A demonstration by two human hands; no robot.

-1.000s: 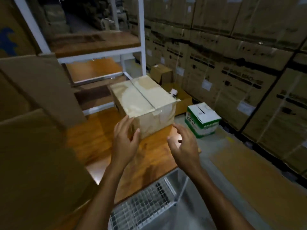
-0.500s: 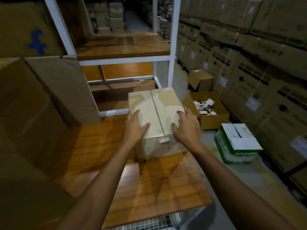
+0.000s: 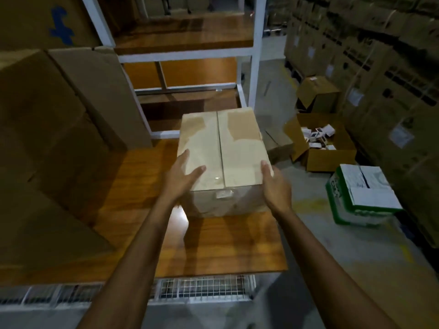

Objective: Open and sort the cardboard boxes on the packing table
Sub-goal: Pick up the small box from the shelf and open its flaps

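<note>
A closed cardboard box [image 3: 235, 148], its top flaps meeting along a centre seam, stands on the wooden packing table [image 3: 133, 205] near its right edge. My left hand [image 3: 181, 176] lies on the box's near left corner with fingers spread over the top. My right hand [image 3: 275, 186] presses against the box's right side, the thumb on the top edge. Both hands hold the box between them. A scrap of clear tape sticks to the front face below the seam.
Large cardboard cartons [image 3: 47, 129] fill the table's left side. A white metal shelf frame [image 3: 255, 67] stands behind. On the floor to the right are an open box of small packets [image 3: 332, 160], a green and white carton [image 3: 363, 198] and stacked cartons [image 3: 389, 74]. A wire basket [image 3: 204, 289] hangs below the table's front.
Both hands reached the box and settled on it. They then slid outward, the left to the near left corner and the right down onto the right side. The view shifted closer and more overhead.
</note>
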